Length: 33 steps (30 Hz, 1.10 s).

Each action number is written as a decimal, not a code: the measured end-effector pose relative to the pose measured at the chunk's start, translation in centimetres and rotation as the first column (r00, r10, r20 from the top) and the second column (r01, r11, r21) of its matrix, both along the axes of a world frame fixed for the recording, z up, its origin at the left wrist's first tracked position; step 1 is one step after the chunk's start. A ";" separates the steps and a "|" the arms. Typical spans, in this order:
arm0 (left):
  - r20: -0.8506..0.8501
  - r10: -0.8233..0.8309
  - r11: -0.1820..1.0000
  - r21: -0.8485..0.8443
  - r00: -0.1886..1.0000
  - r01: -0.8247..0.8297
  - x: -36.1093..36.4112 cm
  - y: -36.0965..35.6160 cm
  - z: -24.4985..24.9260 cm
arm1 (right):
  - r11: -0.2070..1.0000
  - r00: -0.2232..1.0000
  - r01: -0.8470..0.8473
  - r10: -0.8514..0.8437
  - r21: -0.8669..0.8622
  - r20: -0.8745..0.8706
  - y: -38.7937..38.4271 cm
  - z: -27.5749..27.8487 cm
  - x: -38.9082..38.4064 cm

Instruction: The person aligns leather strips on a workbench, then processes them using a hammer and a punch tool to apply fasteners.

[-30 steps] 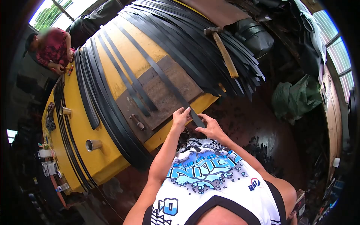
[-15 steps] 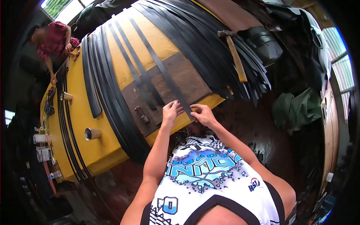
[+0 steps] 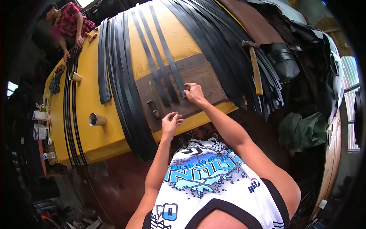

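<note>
Over the brown flat board (image 3: 207,82), the right grip (image 3: 195,93), closure unclear, meets a flat black strip (image 3: 174,70); left grip (image 3: 171,123) loosely parted, empty. Two silver metal cups (image 3: 100,120) stand left of the board.

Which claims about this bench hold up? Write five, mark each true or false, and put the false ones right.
1. The right hand is at the near end of a black strip. True.
2. The left hand grips a hammer. False: the left hand holds nothing visible; the wooden-handled hammer lies on bunched strips.
3. Three separated strips reach onto the dark board. True.
4. Only one metal cup is on the table. False: two metal cups are on the yellow table.
</note>
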State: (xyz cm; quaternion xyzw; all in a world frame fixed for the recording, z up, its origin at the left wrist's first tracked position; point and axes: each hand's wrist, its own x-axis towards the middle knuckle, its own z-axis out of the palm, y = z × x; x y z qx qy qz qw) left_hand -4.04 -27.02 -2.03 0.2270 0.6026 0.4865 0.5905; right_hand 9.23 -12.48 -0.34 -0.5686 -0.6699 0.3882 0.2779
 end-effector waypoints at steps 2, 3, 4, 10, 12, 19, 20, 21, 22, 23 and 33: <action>0.000 0.006 1.000 -0.001 1.000 -0.006 0.0 -0.4 0.0 | 1.000 1.000 -0.018 0.018 -0.009 0.009 -0.3 -0.1 0.3; 0.005 0.007 1.000 -0.005 1.000 -0.007 0.0 -0.7 -0.3 | 1.000 1.000 -0.021 0.021 -0.006 0.009 -0.9 -0.1 0.8; 0.011 0.015 1.000 -0.006 1.000 -0.015 0.0 -0.6 -0.2 | 0.999 0.999 -0.024 0.025 -0.040 0.021 -1.4 -0.1 1.3; 0.053 0.002 1.000 0.019 0.999 -0.003 0.7 -0.4 -0.3 | 0.999 0.997 -0.011 0.009 0.033 0.082 -0.9 -0.9 0.9; 0.061 -0.008 1.000 0.023 0.998 0.007 0.8 -0.2 -0.3 | 0.999 0.995 -0.014 0.009 0.043 0.103 -1.0 -0.5 0.6; 0.041 0.001 1.000 -0.003 0.999 0.000 0.4 -0.8 -0.3 | 0.951 0.915 -0.099 -0.029 0.293 0.403 -3.6 0.8 -0.4; 0.042 0.001 1.000 -0.010 0.999 -0.001 0.3 -0.9 -0.4 | 0.951 0.915 -0.098 -0.030 0.293 0.402 -3.7 0.7 -0.5; 0.040 -0.001 1.000 -0.008 0.999 0.002 0.3 -1.1 -0.3 | 0.950 0.906 -0.129 -0.004 0.285 0.423 -3.7 0.4 -0.6; 0.033 0.009 1.000 -0.020 0.999 -0.008 0.3 -1.2 -0.2 | 0.947 0.896 -0.159 0.021 0.277 0.444 -3.6 0.2 -0.6; 0.027 0.017 0.999 -0.031 0.999 -0.016 0.3 -1.3 -0.1 | 0.947 0.897 -0.154 0.015 0.282 0.443 -3.5 0.0 -0.6; 0.048 0.010 0.999 -0.031 0.999 -0.009 0.2 -1.7 -0.5 | 0.966 0.920 -0.076 -0.027 0.246 0.390 -3.4 -0.4 0.6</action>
